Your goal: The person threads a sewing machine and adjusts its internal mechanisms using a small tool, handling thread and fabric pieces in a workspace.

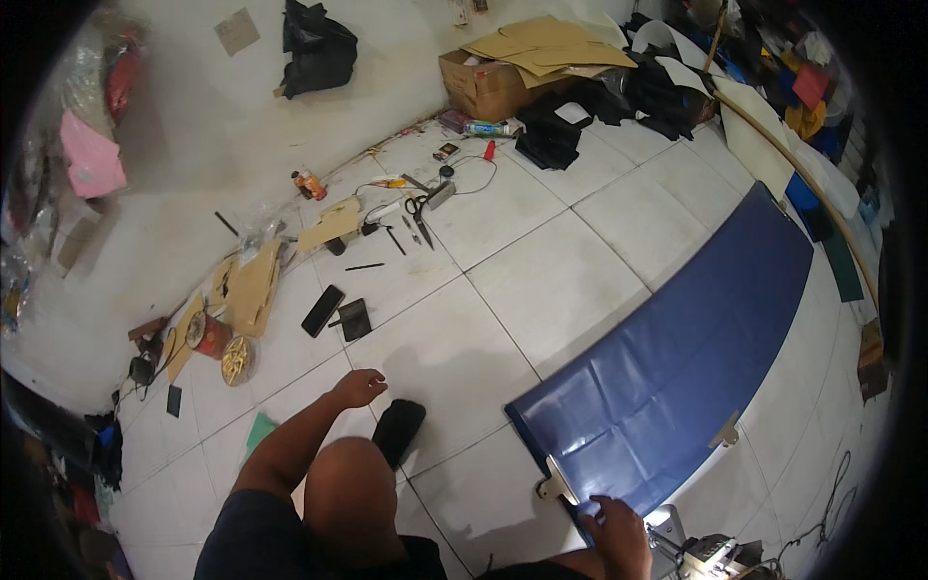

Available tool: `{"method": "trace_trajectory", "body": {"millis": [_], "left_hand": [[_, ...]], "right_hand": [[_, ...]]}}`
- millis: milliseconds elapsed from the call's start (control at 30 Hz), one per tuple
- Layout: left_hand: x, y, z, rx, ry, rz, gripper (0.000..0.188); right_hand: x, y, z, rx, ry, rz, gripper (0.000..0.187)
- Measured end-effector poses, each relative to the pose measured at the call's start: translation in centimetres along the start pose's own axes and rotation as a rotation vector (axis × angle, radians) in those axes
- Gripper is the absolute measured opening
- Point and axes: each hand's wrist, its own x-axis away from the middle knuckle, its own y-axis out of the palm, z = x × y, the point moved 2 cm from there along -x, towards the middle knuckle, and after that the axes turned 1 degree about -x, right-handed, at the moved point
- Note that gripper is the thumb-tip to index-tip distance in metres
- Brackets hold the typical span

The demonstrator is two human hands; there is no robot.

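Observation:
A long dark-blue sheet (667, 358) with a smooth sheen and crease lines stretches from the lower middle to the right. At its near end my right hand (619, 536) rests by the edge, fingers apart, thumb and forefinger close to the blue surface. A metal clip (558, 483) grips the sheet's near left edge, and another metal clip (725, 430) sits on its right edge. Partly cut off beside my right hand is a sewing machine (710, 558) with a bright light. My left hand (361, 388) hovers past my knee, fingers curled in, with nothing visible in them.
On the tiled floor lie scissors (419, 218), a phone (323, 310), a black wallet-like item (355, 319) and brown card pieces (254, 290). A red tin (208, 333) stands near the wall. Farther back is a cardboard box (483, 89) beside black material (549, 135).

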Motion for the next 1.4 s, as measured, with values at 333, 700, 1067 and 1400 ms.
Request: {"method": "trace_trajectory", "body": {"millis": [333,700,1067,1400], "left_hand": [[-17.4,1.3,0.3,-0.116,0.282,0.247,0.032],[-30.8,-1.1,0.5,-0.488,0.066,0.151,0.036],[-33.9,-3.2,-2.8,-0.497,0.172,0.413,0.02],[-33.0,-1.4,-2.6,-0.493,0.19,0.39,0.024]], "right_hand": [[5.6,3.3,-0.9,0.069,0.288,-0.345,0.04],[5.9,4.4,-8.7,-0.421,0.567,0.227,0.032],[-2.1,3.6,-13.5,0.333,0.042,-0.039,0.029],[-14.3,4.6,-12.5,0.556,-0.219,-0.146,0.036]]}}
